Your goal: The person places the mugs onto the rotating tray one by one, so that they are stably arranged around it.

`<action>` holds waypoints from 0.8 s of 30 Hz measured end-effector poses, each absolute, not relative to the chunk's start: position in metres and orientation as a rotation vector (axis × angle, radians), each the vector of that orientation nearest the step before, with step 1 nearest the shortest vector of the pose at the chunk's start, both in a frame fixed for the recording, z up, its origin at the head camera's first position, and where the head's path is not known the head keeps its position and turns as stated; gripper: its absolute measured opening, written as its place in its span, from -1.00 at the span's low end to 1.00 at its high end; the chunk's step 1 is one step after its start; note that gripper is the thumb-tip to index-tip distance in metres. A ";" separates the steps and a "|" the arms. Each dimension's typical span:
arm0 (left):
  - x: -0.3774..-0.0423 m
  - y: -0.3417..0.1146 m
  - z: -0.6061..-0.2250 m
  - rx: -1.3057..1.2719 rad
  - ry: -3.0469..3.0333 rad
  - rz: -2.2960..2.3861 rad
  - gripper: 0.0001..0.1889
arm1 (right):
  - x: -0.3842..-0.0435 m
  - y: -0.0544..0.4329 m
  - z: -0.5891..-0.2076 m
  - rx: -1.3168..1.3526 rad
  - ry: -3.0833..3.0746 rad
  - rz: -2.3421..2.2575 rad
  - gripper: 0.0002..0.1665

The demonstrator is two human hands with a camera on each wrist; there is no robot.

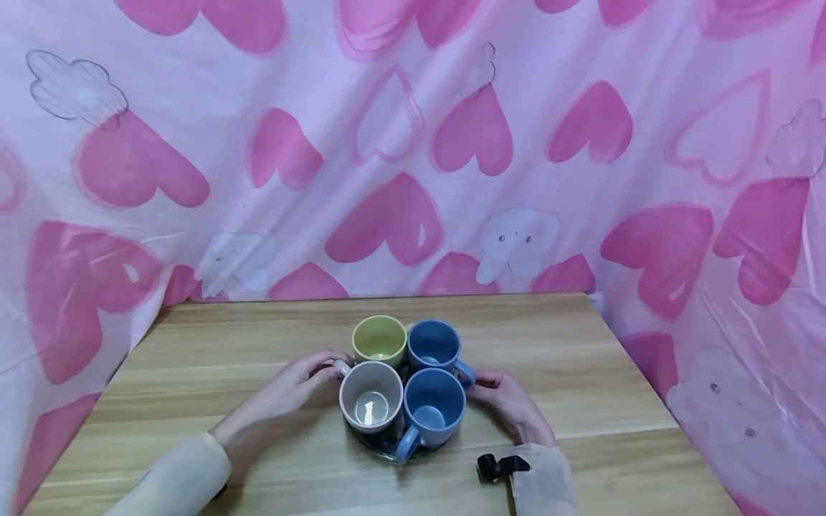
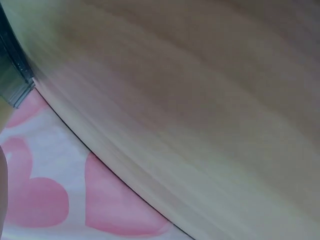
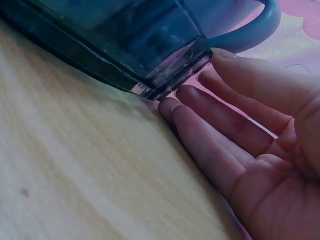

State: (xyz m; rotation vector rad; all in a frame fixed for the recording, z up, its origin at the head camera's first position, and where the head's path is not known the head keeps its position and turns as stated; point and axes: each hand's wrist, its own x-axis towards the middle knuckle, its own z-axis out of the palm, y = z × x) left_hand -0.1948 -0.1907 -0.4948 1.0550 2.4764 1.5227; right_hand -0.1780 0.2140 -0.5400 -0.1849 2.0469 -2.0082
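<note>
A dark glass tray [image 1: 382,450] holds several mugs close together. At its back stand a yellow-green mug [image 1: 379,328] and a blue mug [image 1: 435,331]. A pinkish-beige mug [image 1: 351,423] and a second blue mug [image 1: 452,423] are in front. My left hand [image 1: 308,376] grips the tray's left side, beside the beige mug's handle; its fingertips are partly hidden. On the other side my right hand [image 1: 510,403] pinches the tray's edge. In the right wrist view, its thumb lies at the glass rim and its fingers [image 3: 215,145] reach under it.
The wooden table [image 1: 271,487] runs around the tray on all sides. A pink curtain with hearts [image 1: 387,222] hangs behind the table and along its sides. A black strap [image 1: 503,467] sits on the right sleeve.
</note>
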 end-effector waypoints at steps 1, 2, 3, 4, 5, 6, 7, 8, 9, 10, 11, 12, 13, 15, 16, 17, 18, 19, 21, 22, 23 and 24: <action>-0.195 -0.190 -0.495 1.029 2.476 1.537 -0.76 | -0.178 0.214 -0.540 -0.193 2.047 -2.003 -0.65; -0.196 -0.189 -0.496 1.008 2.471 1.553 -0.76 | -0.178 0.214 -0.540 -0.189 2.050 -1.996 -0.65; -0.196 -0.188 -0.496 0.973 2.467 1.567 -0.76 | -0.179 0.214 -0.540 -0.199 2.045 -1.993 -0.64; -0.196 -0.187 -0.497 0.938 2.469 1.576 -0.76 | -0.179 0.214 -0.539 -0.205 2.043 -1.989 -0.63; -0.196 -0.186 -0.497 0.903 2.473 1.580 -0.75 | -0.179 0.214 -0.539 -0.203 2.043 -1.980 -0.62; -0.196 -0.185 -0.498 0.880 2.480 1.580 -0.75 | -0.178 0.214 -0.539 -0.198 2.036 -1.979 -0.62; -0.197 -0.183 -0.498 0.860 2.489 1.580 -0.74 | -0.178 0.215 -0.539 -0.188 2.034 -1.981 -0.62; -0.198 -0.180 -0.498 0.842 2.495 1.582 -0.74 | -0.178 0.216 -0.538 -0.175 2.036 -1.985 -0.62; -0.198 -0.178 -0.498 0.823 2.505 1.583 -0.75 | -0.178 0.216 -0.538 -0.165 2.035 -1.995 -0.62; -0.199 -0.176 -0.498 0.819 2.510 1.588 -0.76 | -0.178 0.217 -0.537 -0.149 2.038 -2.003 -0.63; -0.199 -0.174 -0.497 0.827 2.512 1.593 -0.77 | -0.178 0.218 -0.537 -0.134 2.041 -2.007 -0.63; -0.199 -0.173 -0.497 0.825 2.503 1.608 -0.78 | -0.178 0.218 -0.538 -0.123 2.042 -2.010 -0.63; -0.200 -0.172 -0.496 0.827 2.495 1.618 -0.78 | -0.178 0.219 -0.538 -0.114 2.047 -2.009 -0.64; -0.200 -0.172 -0.495 0.818 2.482 1.630 -0.79 | -0.179 0.218 -0.539 -0.107 2.048 -2.000 -0.65; -0.200 -0.172 -0.495 0.815 2.473 1.634 -0.79 | -0.179 0.219 -0.539 -0.109 2.050 -1.988 -0.65; -0.199 -0.172 -0.495 0.813 2.464 1.632 -0.79 | -0.179 0.219 -0.539 -0.113 2.051 -1.979 -0.66; -0.200 -0.172 -0.495 0.800 2.467 1.618 -0.78 | -0.179 0.220 -0.539 -0.117 2.049 -1.976 -0.66; -0.200 -0.171 -0.495 0.796 2.467 1.603 -0.77 | -0.179 0.221 -0.539 -0.116 2.040 -1.983 -0.68; -0.202 -0.170 -0.495 0.783 2.454 1.567 -0.75 | -0.177 0.224 -0.536 -0.136 2.030 -2.001 -0.71; -0.202 -0.169 -0.495 0.783 2.444 1.553 -0.73 | -0.177 0.225 -0.535 -0.140 2.030 -2.010 -0.72; -0.203 -0.169 -0.495 0.783 2.431 1.542 -0.72 | -0.177 0.226 -0.534 -0.139 2.023 -2.024 -0.72; -0.203 -0.169 -0.495 0.777 2.420 1.536 -0.71 | -0.177 0.227 -0.532 -0.138 2.014 -2.034 -0.72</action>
